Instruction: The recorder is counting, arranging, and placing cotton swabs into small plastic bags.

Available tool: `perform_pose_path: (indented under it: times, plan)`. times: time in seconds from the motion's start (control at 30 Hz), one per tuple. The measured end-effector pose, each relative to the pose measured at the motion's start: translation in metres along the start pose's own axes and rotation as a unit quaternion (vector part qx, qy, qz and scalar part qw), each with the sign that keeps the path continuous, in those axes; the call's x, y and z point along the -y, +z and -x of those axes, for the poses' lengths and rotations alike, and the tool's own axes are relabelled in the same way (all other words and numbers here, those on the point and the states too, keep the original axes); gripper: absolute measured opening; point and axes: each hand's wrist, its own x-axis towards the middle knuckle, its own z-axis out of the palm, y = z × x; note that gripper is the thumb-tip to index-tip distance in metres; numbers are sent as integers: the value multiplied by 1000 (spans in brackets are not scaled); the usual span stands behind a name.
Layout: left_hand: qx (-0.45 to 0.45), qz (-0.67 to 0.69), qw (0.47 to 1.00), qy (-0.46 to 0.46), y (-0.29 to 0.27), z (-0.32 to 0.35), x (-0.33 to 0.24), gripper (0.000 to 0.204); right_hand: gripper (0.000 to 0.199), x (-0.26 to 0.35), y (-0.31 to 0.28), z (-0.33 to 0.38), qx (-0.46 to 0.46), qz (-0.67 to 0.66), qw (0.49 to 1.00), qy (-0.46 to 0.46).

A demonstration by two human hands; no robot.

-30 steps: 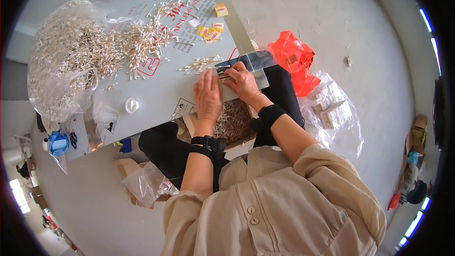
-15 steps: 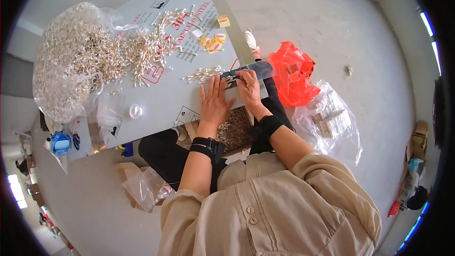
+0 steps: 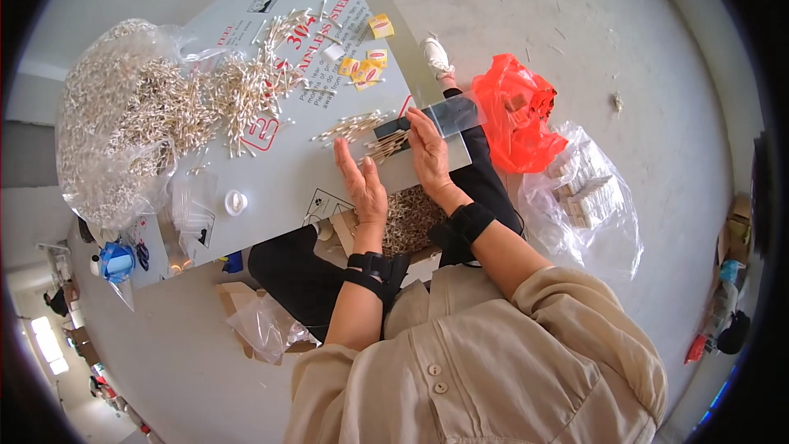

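A small bundle of cotton swabs [image 3: 386,146] lies at the table's near right edge, between my two hands. My right hand [image 3: 430,154] stands on edge with its fingers straight, touching or almost touching the right ends of the swabs. To their left, my left hand [image 3: 364,191] is raised with fingers stretched and thumb apart, holding nothing. Just behind the bundle is a dark flat strip [image 3: 392,127], and a clear plastic piece [image 3: 454,115] sticks out to the right past my right fingers. More loose swabs [image 3: 352,126] lie beyond my left fingertips.
A big clear bag of swabs [image 3: 99,123] spills over the metal-sheet table [image 3: 279,173]. Yellow small boxes [image 3: 362,70] and a round white tub [image 3: 236,202] stand on it. Below is a swab-filled box [image 3: 408,218]; a red bag [image 3: 514,115] and clear bag of white packs [image 3: 588,197] are at right.
My left hand has lifted off the table and drawn back, turning its palm inward. My right hand has gone from a pinch to straight fingers. The swabs between them lie more bundled.
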Motion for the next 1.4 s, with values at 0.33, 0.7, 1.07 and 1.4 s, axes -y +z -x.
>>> perform_pose_path:
  times: [0.33, 0.7, 1.07, 1.4]
  plan:
    - [-50, 38, 998, 17, -3, -2, 12, 46, 25, 3, 2, 2, -19, 12, 999, -37]
    - [-38, -239, 969, 60, -22, -19, 20, 38, 3, 10, 26, -74, 271, 328, 871, -246]
    - [-85, -78, 992, 43, -23, -16, 32, 33, 9, 26, 21, -77, 251, 412, 840, -248]
    - [34, -128, 986, 99, -34, -16, 21, 41, 13, 35, -56, 24, 345, 271, 896, -70]
